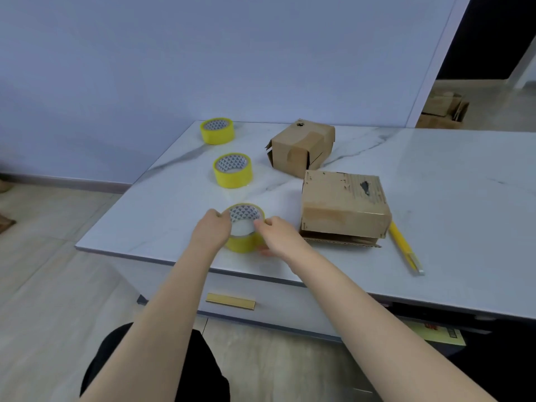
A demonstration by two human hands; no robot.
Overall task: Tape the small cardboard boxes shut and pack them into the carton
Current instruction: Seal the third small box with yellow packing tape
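Note:
Near the front edge of the white marble table (435, 175) stands a yellow tape roll (243, 243). My left hand (211, 232) grips its left side and my right hand (277, 235) pinches its right rim. Two more yellow tape rolls lie behind it, one in the middle (233, 170) and one at the far corner (217, 130). To the right sits a small cardboard box (343, 204) with worn tape on top and a loose flap under it. A second small cardboard box (301, 146), partly taped, stands farther back.
A yellow utility knife (404, 248) lies on the table right of the near box. A drawer with a gold handle (230, 301) is under the tabletop. Cardboard cartons (443, 111) sit on the floor far right, beyond the wall panel.

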